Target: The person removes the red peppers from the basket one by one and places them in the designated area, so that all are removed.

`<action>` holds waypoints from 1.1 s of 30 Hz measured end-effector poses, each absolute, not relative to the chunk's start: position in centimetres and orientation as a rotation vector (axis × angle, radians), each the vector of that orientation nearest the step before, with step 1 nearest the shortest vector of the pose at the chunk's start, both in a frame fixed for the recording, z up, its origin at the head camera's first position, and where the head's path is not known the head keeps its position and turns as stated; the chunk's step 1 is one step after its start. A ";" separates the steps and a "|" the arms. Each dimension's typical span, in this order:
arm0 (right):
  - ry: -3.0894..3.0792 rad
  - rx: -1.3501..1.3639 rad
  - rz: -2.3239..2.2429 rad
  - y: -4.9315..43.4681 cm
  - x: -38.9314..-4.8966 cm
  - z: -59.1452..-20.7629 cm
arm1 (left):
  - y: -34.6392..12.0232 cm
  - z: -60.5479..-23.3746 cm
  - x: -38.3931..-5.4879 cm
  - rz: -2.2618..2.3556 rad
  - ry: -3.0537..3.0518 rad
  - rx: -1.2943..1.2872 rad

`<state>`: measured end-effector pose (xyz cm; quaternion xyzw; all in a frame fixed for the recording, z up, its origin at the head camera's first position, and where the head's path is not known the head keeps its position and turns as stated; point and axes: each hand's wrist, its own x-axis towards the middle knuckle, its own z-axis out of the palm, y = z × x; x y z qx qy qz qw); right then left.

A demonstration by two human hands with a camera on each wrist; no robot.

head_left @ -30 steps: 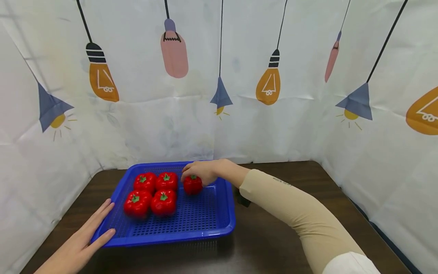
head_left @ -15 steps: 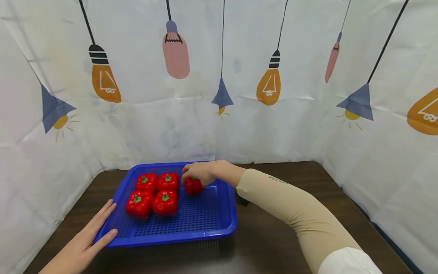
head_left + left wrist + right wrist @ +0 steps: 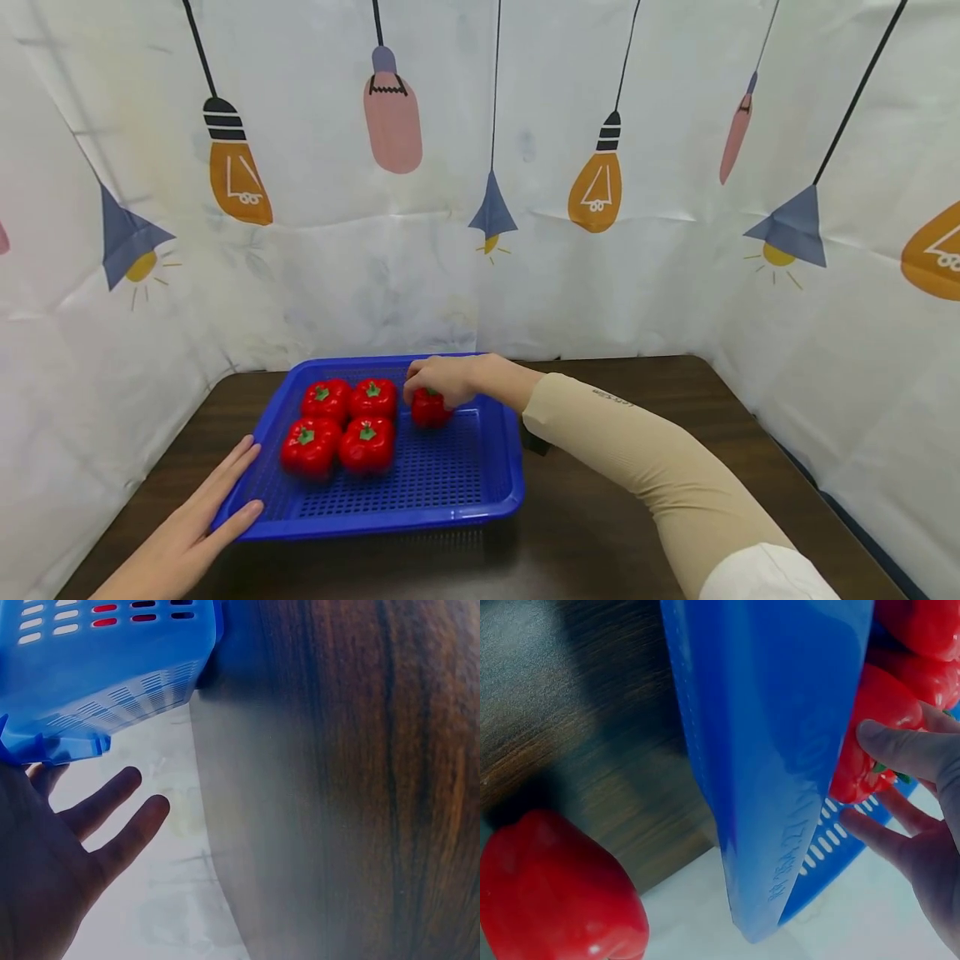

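Observation:
Inside a blue plastic basket (image 3: 375, 525), my right hand (image 3: 450, 379) grips a red bell pepper (image 3: 430, 411) near the back right corner. The right wrist view shows the thumb and fingers around that bell pepper (image 3: 874, 735), close to its green stem. To its left, several more red bell peppers (image 3: 367, 446) stand grouped in two rows, stems up. My left hand (image 3: 191, 529) rests at the basket's left side, fingers extended and thumb near the front left corner. In the left wrist view, the left hand's (image 3: 67, 855) fingers spread beneath the basket rim.
Another red bell pepper (image 3: 559, 892) lies on the table outside the basket in the right wrist view; my right arm hides it in the head view. The dark wooden table (image 3: 615, 533) is enclosed by a white lamp-patterned curtain (image 3: 337, 275) at the back and sides.
The head view has shifted slightly, so everything appears a little farther right. Both hands keep their places at the basket, the right one still on the same bell pepper.

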<state>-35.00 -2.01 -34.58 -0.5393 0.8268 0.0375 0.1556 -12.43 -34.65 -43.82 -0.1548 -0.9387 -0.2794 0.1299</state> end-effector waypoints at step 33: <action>2.372 -1.608 -0.246 5.8 -34.3 -27.5 | -34.4 -43.7 -12.5 -0.844 -2.726 -0.449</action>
